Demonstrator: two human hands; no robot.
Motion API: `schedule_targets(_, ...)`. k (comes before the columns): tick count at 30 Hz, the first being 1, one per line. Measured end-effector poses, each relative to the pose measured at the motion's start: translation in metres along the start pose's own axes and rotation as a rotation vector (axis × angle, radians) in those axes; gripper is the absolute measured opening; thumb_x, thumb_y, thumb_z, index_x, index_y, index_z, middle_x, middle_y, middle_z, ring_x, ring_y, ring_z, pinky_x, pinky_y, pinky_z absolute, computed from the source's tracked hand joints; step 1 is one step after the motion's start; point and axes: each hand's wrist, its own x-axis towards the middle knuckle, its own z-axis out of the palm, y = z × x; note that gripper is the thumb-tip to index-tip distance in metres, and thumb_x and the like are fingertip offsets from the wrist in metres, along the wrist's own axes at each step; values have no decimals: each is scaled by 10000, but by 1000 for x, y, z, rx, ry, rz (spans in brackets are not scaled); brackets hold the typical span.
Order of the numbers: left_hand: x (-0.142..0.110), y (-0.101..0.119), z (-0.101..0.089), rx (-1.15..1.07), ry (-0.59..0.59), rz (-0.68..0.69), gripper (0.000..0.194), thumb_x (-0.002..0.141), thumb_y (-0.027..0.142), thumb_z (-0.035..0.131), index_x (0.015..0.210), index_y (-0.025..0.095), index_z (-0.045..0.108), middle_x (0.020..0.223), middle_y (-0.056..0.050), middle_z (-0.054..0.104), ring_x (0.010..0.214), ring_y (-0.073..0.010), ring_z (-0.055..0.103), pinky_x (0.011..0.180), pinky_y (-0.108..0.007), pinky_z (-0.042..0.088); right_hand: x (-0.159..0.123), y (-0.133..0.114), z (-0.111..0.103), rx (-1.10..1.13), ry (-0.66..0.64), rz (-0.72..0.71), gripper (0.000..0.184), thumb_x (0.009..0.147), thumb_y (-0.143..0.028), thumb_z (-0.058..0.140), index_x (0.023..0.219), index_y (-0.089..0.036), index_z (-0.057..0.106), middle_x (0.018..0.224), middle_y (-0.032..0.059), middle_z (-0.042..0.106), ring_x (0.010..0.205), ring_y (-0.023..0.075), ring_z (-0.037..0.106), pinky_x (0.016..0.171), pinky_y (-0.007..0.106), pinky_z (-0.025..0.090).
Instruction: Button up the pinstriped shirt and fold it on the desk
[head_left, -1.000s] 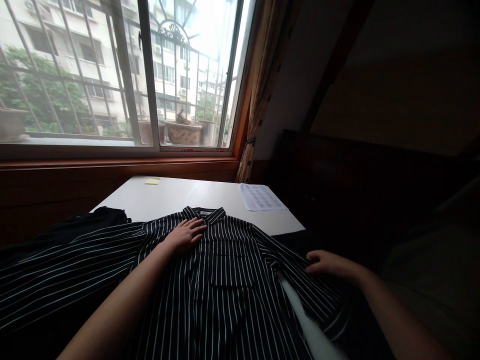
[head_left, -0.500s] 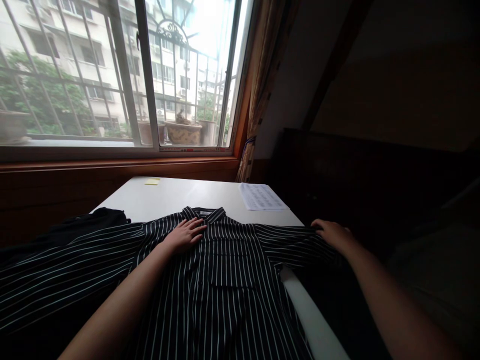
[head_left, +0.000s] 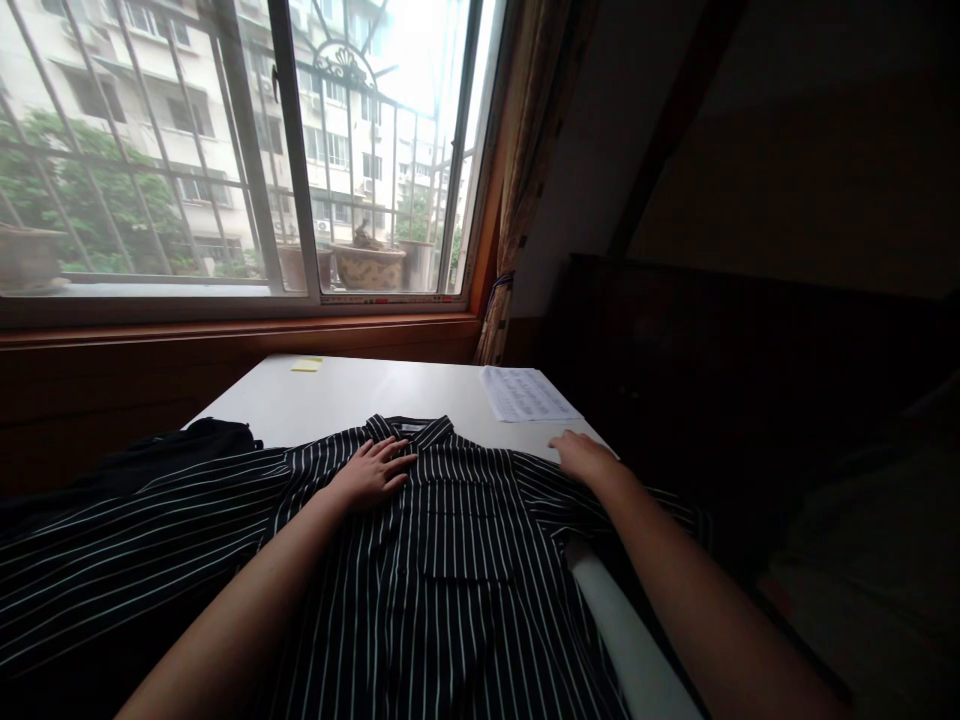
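Here's the striped collared shirt [head_left: 472, 540], laid face up across the white table [head_left: 405, 385], collar toward the window [head_left: 375, 150], and the left hand [head_left: 373, 472] lies flat just below that collar [head_left: 431, 432], fingers apart, clamped on nothing. Over on the other side, the right hand [head_left: 589, 460] is at the upper edge of the rumpled sleeve [head_left: 551, 490]; whether its fingers pinch cloth, one can't tell. This looks like the spreading and smoothing stage, sleeve in play. Evening out those creases would call for a steady left palm and a light outward stroke from the right.
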Motion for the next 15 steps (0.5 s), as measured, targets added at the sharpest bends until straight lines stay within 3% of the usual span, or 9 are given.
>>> schedule_targets(4,-1,1,-1,-3,5,5,487,1019,555,344,1498,470,334,1633,46,255,1512,-278,199,1209,-562,135,6,-67,13,114,99,-281,420,958,-163,429,1332,-210,615,1368,89,591,1264,191,537,1092,274,358)
schedule_targets(7,-2,2,-2,-3,14,11,483,1018,552,354,1493,470,345,1630,46,266,1510,-280,203,1209,-564,141,9,-106,22,164,125,-388,391,1005,-209,384,1317,-193,619,1333,75,620,1231,162,557,1077,229,356)
schedule_targets(12,-3,4,-4,-5,49,8,497,1001,550,405,1487,450,373,1609,40,319,1494,-273,249,1211,-529,180,14,-134,33,159,78,-412,361,1015,-359,408,1130,-239,728,1162,65,704,1061,197,648,952,273,446)
schedule_targets(15,-4,5,-5,-8,86,-23,554,981,566,436,1508,428,335,1584,42,369,1472,-250,301,1212,-477,221,14,-137,39,135,64,-374,431,1020,-438,366,1061,-251,752,1191,72,694,1098,227,627,963,315,439)
